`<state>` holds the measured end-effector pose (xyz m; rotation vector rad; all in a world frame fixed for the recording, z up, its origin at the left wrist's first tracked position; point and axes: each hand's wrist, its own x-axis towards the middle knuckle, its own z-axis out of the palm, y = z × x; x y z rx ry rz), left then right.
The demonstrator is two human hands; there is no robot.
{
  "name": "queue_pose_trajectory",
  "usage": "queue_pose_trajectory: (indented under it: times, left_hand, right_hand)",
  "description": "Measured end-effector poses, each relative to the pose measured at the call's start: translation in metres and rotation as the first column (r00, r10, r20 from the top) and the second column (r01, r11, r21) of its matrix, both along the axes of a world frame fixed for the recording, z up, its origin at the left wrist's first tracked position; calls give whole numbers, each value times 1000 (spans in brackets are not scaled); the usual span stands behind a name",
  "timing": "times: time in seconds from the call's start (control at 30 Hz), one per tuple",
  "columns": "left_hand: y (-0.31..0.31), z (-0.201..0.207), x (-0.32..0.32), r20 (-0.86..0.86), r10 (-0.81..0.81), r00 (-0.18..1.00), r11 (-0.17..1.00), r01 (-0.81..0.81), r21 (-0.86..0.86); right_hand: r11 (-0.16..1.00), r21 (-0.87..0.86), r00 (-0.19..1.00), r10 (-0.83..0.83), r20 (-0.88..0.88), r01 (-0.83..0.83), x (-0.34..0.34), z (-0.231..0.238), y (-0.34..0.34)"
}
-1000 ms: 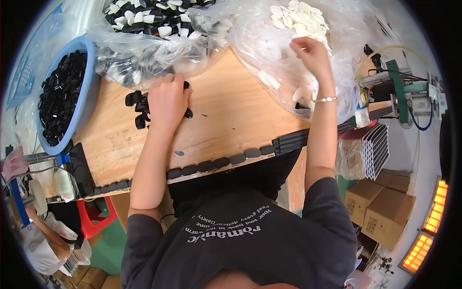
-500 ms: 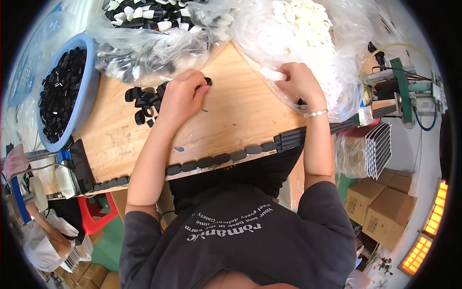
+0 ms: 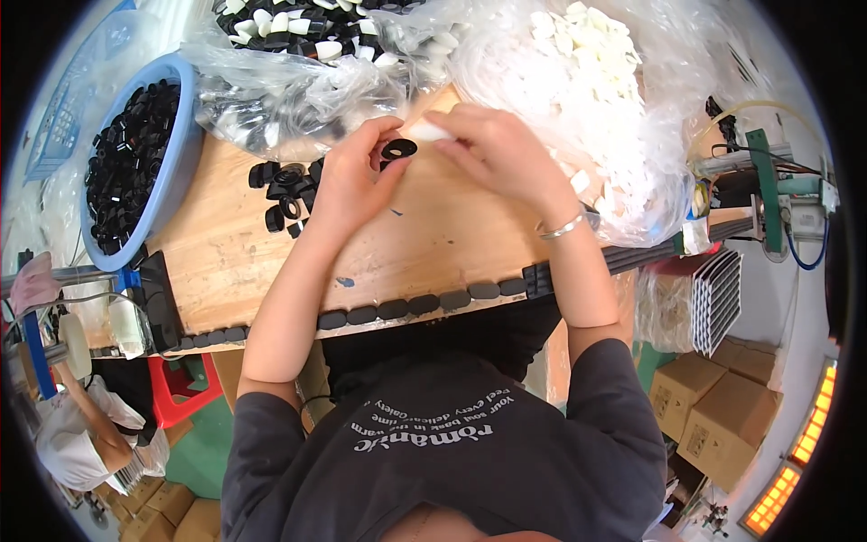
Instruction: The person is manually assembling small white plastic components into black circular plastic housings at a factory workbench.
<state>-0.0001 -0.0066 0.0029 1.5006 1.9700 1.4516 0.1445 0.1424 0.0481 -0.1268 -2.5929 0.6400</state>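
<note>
Between the thumb and fingers of my left hand (image 3: pixel 354 181) is a small black cap with a hole in its face (image 3: pixel 398 148). My right hand (image 3: pixel 506 154) pinches a white plastic piece (image 3: pixel 431 132), just to the right of the black cap; the two parts look apart. Several loose black caps (image 3: pixel 287 188) lie on the table left of my left wrist. Beyond my right hand, a clear plastic bag (image 3: pixel 506 63) spreads open around a heap of white pieces (image 3: pixel 591 54).
A blue basin (image 3: pixel 188 117) full of black caps (image 3: pixel 131 163) stands at the left. At the far side, another clear bag (image 3: pixel 271 99) holds black-and-white parts (image 3: pixel 298 32). Dark padding (image 3: pixel 393 309) lines the wooden table's (image 3: pixel 244 271) near edge. Cardboard boxes (image 3: pixel 731 411) are at the right.
My right hand has moved left from the bag of white pieces, bringing the white piece beside the black cap. My left hand has turned the cap so its holed face shows.
</note>
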Motion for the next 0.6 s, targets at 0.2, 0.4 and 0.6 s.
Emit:
queue_pose_trajectory:
  times: [0.2, 0.4, 0.6]
  left_hand:
    - [2, 1, 4, -101, 56, 993, 995, -47, 88]
    - [3, 0, 5, -126, 91, 988, 991, -77, 113]
    - [1, -3, 1, -89, 47, 995, 997, -40, 69]
  right_hand:
    - [995, -98, 999, 16, -33, -20, -5, -21, -10]
    - [983, -164, 980, 53, -193, -85, -7, -28, -7]
    - [968, -247, 983, 3, -182, -49, -4, -25, -11]
